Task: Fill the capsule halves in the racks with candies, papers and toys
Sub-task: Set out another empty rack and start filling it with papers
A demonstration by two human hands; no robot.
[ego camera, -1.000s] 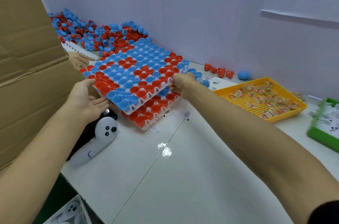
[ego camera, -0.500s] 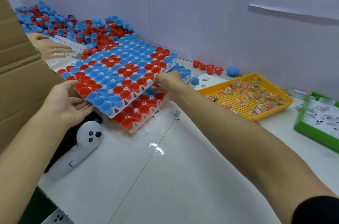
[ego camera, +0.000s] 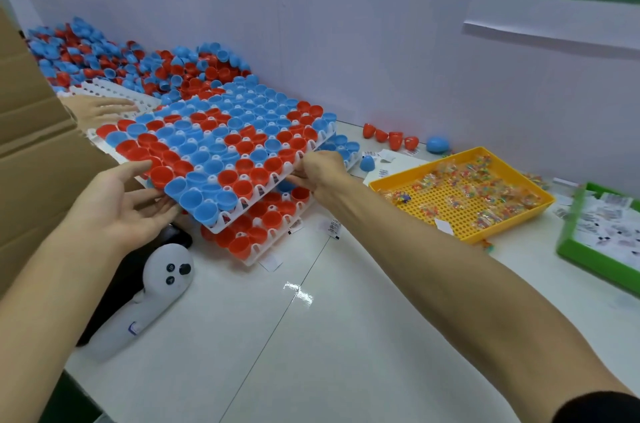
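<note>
I have the top rack (ego camera: 221, 159) lifted at its near side, so it tilts over a second rack (ego camera: 266, 232) that lies flat on the white table (ego camera: 346, 336). Both are white plastic grids full of red and blue capsule halves (ego camera: 194, 159), open side up and not yet filled.

The top rack is wide and thin, so I think it is light but bendy. The little cups only sit in their holes. If I tip it too far or let it sag, they could slide out and roll away. The best place to hold it is the bare white rim, with 1 hand on each side, well apart, and keep it level.

My left hand (ego camera: 117, 204) is open, with straight fingers under the near left edge, carrying it from below. My right hand (ego camera: 320, 171) pinches the rim at the near right edge, with curled fingers.

The yellow tray (ego camera: 519, 218) of wrapped candies (ego camera: 478, 187) sits to the right, near the racks. The green tray (ego camera: 588, 256) of papers (ego camera: 609, 225) is further right, and it looks blurry. I cannot see any toys.

A big heap of loose capsule halves (ego camera: 121, 62) lies along the wall behind. Another person's hand (ego camera: 104, 109) rests flat on an empty white rack (ego camera: 114, 90) there. A white controller (ego camera: 152, 291) lies near my left arm.
</note>
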